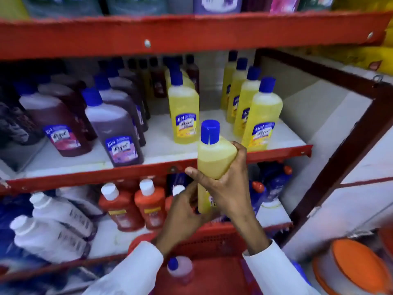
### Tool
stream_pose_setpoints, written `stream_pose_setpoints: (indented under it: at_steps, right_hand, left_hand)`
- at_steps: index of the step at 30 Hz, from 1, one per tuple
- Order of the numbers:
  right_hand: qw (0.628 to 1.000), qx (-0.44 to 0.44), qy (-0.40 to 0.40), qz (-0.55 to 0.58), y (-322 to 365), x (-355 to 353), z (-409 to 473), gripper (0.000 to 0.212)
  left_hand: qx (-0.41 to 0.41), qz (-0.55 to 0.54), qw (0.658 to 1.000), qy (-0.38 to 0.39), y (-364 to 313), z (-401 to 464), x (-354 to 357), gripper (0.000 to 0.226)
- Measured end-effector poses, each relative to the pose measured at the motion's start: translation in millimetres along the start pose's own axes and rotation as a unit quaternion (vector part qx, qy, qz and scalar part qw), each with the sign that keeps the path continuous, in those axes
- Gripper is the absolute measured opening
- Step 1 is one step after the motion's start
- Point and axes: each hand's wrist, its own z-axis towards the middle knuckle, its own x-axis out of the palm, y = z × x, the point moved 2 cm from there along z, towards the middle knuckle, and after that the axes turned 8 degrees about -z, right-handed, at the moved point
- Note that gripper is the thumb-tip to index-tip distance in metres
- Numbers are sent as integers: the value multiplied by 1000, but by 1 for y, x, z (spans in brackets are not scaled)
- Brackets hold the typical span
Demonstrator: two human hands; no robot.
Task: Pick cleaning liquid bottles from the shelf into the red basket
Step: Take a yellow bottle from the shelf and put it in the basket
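A yellow cleaning liquid bottle [213, 158] with a blue cap is held upright in front of the middle shelf. My right hand [227, 184] wraps its body from the right, and my left hand [182, 211] grips its lower part from the left. Directly below them is the red basket [214, 239]. A pinkish bottle with a blue cap [179, 270] lies inside it. More yellow bottles [260, 116] stand on the middle shelf [170, 154] behind, another yellow bottle [184, 111] among them.
Purple and dark red bottles [116, 128] fill the shelf's left side. The lower shelf holds orange bottles [136, 205], white bottles [53, 228] and blue ones [274, 184]. A dark red frame post [340, 162] runs at the right. Orange-lidded tubs [353, 271] sit at the lower right.
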Motion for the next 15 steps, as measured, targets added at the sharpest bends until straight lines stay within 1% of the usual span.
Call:
stream_pose_setpoints:
  at_steps: [2,4,7,9,11,13,15]
  right_hand:
    - [998,34,54,-1,-28,0,-15,92]
    - [990,62,122,-16,-58,-3,-29,87]
    - [969,76,228,-66,-109,-12,-48,76]
    - [957,85,258,-106,-141,-15,-61,68]
    - [946,111,272,-136,-169,-14,-74,67]
    - [935,138,291,-150,-197,-9,-87,66]
    - [926,165,304,-151,-225,-4,-101,62]
  left_hand:
    - [-46,-18,999,-11,21,-8,13,46]
    - [-91,-11,996,-5,49,-19,27,37]
    - [-174,-24,984,5,100,-38,51,41]
    - [-219,0,976,-4,131,-50,64,46]
    - [-247,27,969,-4,160,-60,79,43]
    - [-286,62,956,-2,183,-69,94,42]
    - [-328,85,941,-15,208,-78,107,46]
